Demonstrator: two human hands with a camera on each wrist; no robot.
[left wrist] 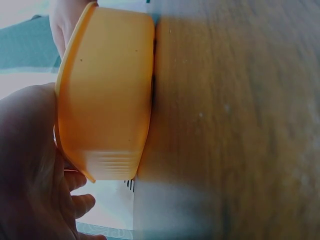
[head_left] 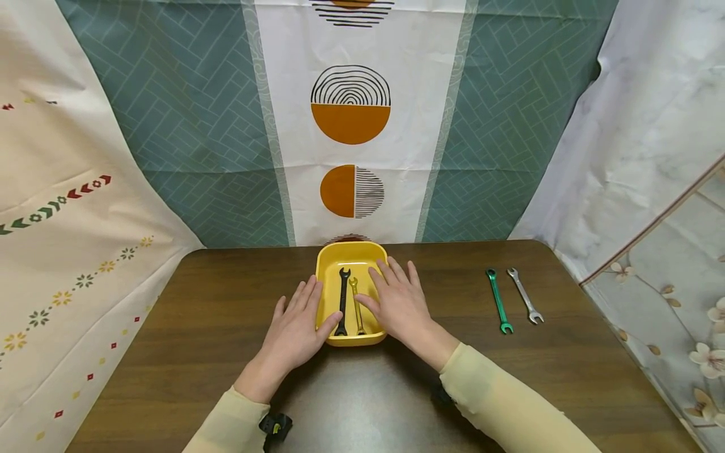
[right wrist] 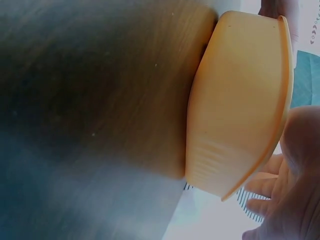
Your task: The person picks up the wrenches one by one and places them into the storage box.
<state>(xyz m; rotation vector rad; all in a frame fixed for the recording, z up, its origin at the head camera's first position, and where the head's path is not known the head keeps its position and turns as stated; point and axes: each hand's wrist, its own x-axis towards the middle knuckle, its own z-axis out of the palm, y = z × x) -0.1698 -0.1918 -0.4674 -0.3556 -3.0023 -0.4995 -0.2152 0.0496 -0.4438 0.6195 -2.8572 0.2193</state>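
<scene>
A yellow plastic tray (head_left: 357, 341) sits at the far middle of the table, its long side pointing away from me. Inside it lie a black wrench (head_left: 342, 302) and a smaller yellow wrench (head_left: 358, 308), side by side. My left hand (head_left: 291, 333) rests along the tray's left rim with fingers extended, its thumb over the near left corner. Over the right rim lies my right hand (head_left: 401, 305), fingers spread and thumb reaching above the inside. Both wrist views show the tray's outer wall (left wrist: 105, 90) low against the table, with a hand at its rim.
To the right on the wooden table (head_left: 226, 302) lie a green wrench (head_left: 498, 302) and a silver wrench (head_left: 525, 296), roughly parallel. A patterned curtain (head_left: 198, 126) hangs right behind the table's far edge, and light cloths hang at both sides.
</scene>
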